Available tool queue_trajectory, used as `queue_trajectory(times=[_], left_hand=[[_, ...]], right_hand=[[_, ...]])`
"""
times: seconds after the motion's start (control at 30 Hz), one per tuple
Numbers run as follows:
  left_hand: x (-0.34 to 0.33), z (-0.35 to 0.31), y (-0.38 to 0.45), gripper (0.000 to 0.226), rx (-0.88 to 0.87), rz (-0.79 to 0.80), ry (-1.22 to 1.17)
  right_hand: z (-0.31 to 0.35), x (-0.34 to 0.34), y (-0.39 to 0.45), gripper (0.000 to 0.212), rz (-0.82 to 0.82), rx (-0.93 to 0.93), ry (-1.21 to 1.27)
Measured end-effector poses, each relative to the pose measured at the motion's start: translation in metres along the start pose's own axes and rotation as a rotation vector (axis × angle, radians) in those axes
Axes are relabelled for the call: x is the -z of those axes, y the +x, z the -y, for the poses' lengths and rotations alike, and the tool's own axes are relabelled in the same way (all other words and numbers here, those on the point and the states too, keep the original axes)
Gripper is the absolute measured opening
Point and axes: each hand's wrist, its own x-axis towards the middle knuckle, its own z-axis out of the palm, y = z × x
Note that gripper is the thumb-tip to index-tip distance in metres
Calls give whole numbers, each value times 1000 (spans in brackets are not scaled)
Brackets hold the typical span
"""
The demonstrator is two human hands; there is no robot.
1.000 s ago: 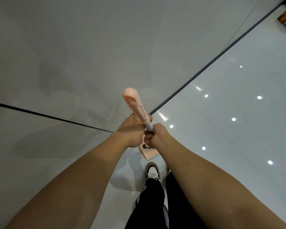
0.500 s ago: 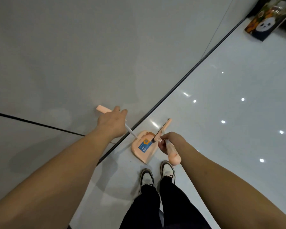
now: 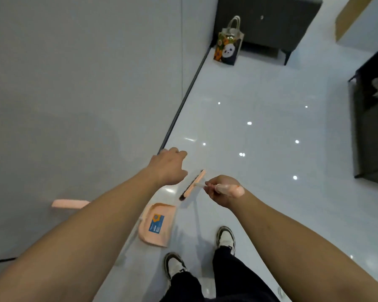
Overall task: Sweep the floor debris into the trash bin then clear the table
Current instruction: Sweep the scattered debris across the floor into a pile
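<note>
Glossy white floor tiles (image 3: 260, 118) spread out under you, catching small ceiling-light reflections, with a pale grey wall (image 3: 74, 73) on your left meeting them along a dark baseboard line; you look almost straight down at your own two arms.

Your right hand (image 3: 222, 190) is curled round the pink grip of the broom (image 3: 193, 185); its thin shaft runs forward and down to the pink brush head with dark bristles, which sits low over the tiles just ahead of your hand.

Your left hand (image 3: 169, 167) reaches forward with fingers loosely spread and holds nothing; it hovers near the baseboard, just left of the brush head.

Below it the pink dustpan (image 3: 157, 225) stands on the floor beside the wall, a blue label on its tray; its long pink handle (image 3: 70, 203) leans off to the left against the wall, partly hidden by your forearm.

Your two shoes (image 3: 226, 237) and dark trousers show at the bottom; farther off, a panda-printed bag (image 3: 227, 46) stands against a dark cabinet (image 3: 266, 20); a dark piece of furniture (image 3: 371, 131) fills the right edge.
</note>
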Motion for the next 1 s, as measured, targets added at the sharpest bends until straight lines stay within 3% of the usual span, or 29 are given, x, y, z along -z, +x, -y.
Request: queue_trajectory(times=[0.2,0.33,0.43,0.53,0.77,1.0], left_hand=[[36,-112,54,64,-167,-33,106],[46,-209,94,64,-239,-24,168],[42,-289,123,65,-307,16,190],[31,-372,150,65,-388,66,231],[-17,-540,185,60,-633,194,392],[-59,-653,219,61,-865,334,572]], right_hand=[[42,100,-29,4,-108,49,188],[69,190,-50,28,-121,-37,237],[92,261,-60,4,-169,-18,265],[110,331,-65,14,-238,23,348],[108,478,-73,15,-338,68,577],[77,561,-75,4,-441,15,841]])
